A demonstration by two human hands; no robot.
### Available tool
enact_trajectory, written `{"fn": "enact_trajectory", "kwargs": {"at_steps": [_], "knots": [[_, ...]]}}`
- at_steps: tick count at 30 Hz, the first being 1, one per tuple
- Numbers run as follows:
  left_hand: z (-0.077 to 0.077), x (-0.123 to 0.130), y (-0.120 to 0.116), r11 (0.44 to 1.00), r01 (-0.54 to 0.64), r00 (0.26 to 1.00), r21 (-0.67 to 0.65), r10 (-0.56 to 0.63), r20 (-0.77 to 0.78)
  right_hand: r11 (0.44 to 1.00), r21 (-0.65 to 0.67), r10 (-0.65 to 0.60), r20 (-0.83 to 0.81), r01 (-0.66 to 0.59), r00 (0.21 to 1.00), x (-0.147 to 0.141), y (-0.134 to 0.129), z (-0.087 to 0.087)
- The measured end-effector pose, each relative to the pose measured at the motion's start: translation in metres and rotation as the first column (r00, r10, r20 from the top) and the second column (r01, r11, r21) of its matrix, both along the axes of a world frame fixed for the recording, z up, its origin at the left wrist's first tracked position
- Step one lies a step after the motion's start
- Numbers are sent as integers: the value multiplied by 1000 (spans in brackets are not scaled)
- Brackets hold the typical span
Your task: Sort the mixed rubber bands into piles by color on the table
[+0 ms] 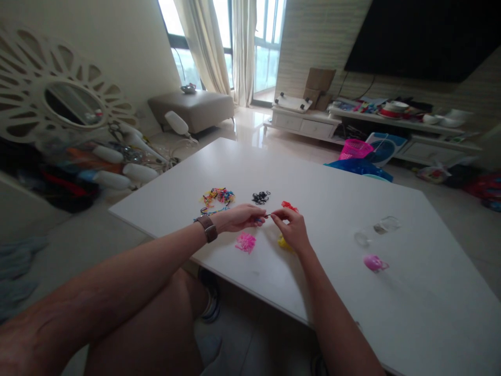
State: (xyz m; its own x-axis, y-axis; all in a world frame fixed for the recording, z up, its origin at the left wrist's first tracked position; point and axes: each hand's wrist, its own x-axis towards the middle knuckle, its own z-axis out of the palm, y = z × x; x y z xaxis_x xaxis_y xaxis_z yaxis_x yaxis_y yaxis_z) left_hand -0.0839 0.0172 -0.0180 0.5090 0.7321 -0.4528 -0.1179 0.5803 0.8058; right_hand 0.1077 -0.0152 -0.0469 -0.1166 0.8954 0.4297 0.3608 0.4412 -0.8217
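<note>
My left hand (pixel 245 216), with a brown strap on its wrist, is closed in a pinch above the white table. Facing it, my right hand (pixel 289 225) pinches too, and a small black rubber band (pixel 268 215) spans the gap between the fingertips. Blue bits show under my left fingers. A multicoloured chain of rubber bands (pixel 217 198) lies beyond my left wrist. Around the hands are piles of black bands (pixel 260 197), pink bands (pixel 246 243), red bands (pixel 288 206) and yellow bands (pixel 284 242), the last two partly hidden by my right hand.
On the right of the white table (pixel 332 209) lie a clear jar (pixel 387 224) and a small pink cup-like object (pixel 374 263). A pink basket (pixel 355 149) stands on the floor past the far edge. White lamp-like parts (pixel 111 180) crowd the left side.
</note>
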Motion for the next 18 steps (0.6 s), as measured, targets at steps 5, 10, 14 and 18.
{"fn": "enact_trajectory", "kwargs": {"at_steps": [5, 10, 14, 18], "knots": [[-3, -3, 2, 987, 65, 997, 145, -59, -47, 1000, -24, 15, 6, -14, 1000, 2, 1, -3], [-2, -2, 0, 972, 101, 992, 213, -82, -94, 1000, -31, 3, 10, -3, 1000, 2, 3, -4], [1, -2, -2, 950, 140, 985, 280, -106, -132, 999, -40, 2, 5, -1, 1000, 2, 2, -4], [0, -4, -2, 935, 136, 981, 328, -82, -173, 997, -72, 13, 0, -13, 1000, 3, 1, -2]]}}
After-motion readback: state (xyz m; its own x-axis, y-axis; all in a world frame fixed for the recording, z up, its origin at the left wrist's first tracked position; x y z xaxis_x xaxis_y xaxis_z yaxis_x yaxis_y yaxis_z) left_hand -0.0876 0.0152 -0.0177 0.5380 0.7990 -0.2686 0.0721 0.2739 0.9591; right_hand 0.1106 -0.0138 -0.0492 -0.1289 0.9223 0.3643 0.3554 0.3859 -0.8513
